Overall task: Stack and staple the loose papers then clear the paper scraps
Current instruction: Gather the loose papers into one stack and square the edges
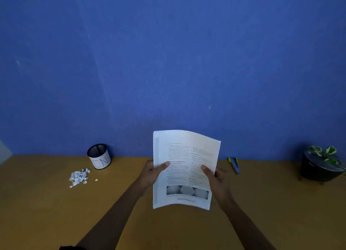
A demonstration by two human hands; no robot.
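Gripping the papers (184,167) upright above the table (46,212), left hand (152,172) and right hand (217,176) both pinching its side edges; apparently a stapler (235,165) lying beyond, scraps (79,176) well left.

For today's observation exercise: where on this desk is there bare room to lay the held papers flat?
Bare desk lies between the paper scraps and the stapler, beneath the papers both hands hold. More lies between stapler and potted plant. It is crowded by the mesh cup.
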